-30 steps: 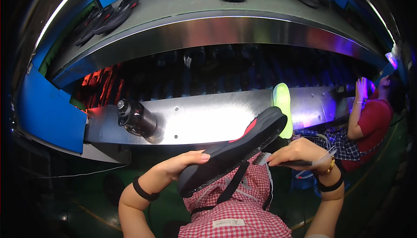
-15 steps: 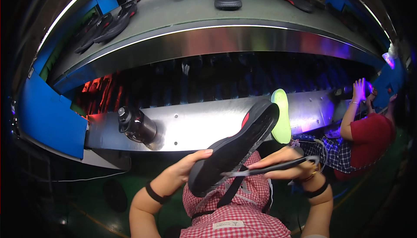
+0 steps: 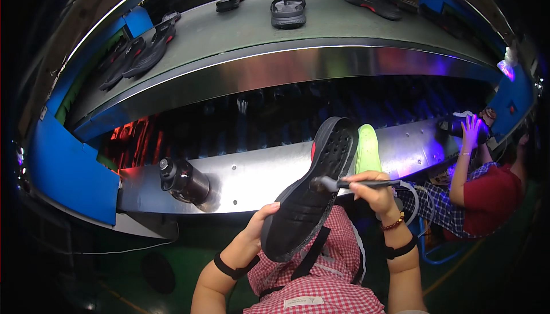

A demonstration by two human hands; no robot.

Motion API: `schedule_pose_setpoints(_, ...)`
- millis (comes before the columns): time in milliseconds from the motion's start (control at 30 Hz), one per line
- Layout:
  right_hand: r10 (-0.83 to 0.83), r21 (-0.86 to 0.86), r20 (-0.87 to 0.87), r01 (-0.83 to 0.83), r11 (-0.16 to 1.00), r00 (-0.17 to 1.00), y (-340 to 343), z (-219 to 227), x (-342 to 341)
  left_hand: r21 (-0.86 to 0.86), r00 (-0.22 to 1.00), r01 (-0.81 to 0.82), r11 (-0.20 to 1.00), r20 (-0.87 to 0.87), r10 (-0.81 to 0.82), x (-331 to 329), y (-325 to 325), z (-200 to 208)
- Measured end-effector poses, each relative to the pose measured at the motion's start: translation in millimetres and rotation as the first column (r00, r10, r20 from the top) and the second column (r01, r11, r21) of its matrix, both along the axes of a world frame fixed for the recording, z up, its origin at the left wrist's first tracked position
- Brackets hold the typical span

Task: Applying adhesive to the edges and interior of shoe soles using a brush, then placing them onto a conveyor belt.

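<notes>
A black shoe sole (image 3: pixel 301 211) with a small red patch on its edge is tilted in front of me, its hollow inner side facing up. My left hand (image 3: pixel 256 225) grips it at the near, wider end, thumb on the rim. Closed round the dark handle of a brush (image 3: pixel 347 184) is my right hand (image 3: pixel 375 195). The pale bristle tip touches or hovers just over the middle of the sole's inside; which of these I cannot tell. A white tube runs close behind the right hand. Beside the sole lies a bright yellow-green shoe-shaped piece (image 3: pixel 367 149) on the metal ledge (image 3: pixel 252 185).
A dark bottle (image 3: pixel 184 180) stands on the ledge to the left. Beyond a dark roller bed, a green conveyor belt (image 3: pixel 229 28) carries several black soles. At the right, a person in a red top (image 3: pixel 492 194) handles a dark piece under violet light. Another person sits across the belt.
The brush has moved from the near end of the sole up to its middle. The sole's inner side now faces me more fully. The whole view has shifted slightly.
</notes>
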State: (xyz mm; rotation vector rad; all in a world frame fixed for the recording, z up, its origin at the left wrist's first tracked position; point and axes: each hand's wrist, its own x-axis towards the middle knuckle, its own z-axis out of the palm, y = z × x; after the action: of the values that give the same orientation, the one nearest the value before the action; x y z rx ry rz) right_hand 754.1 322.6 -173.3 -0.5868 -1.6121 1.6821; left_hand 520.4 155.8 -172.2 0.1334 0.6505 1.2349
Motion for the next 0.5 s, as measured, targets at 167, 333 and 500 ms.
schedule_pose_setpoints(167, -0.180, 0.024, -0.133, 0.185, 0.983, 0.975, 26.4, -22.6, -6.7, -0.022, 0.997, 0.027, 0.999, 0.067, -0.025, 10.8, -0.7, 5.0)
schedule_pose_setpoints(333, -0.460, 0.246, -0.042, 0.455, 0.856, 0.887, 37.7, -53.8, -32.4, -0.004, 0.996, 0.023, 1.000, 0.092, -0.022, 21.0, 5.7, -5.7)
schedule_pose_setpoints(500, -0.519, 0.748, 0.078, 0.294, 0.595, 0.851, -13.5, -45.4, -60.2, -0.025, 0.996, 0.008, 1.000, 0.088, -0.006, 20.4, 4.8, -12.9)
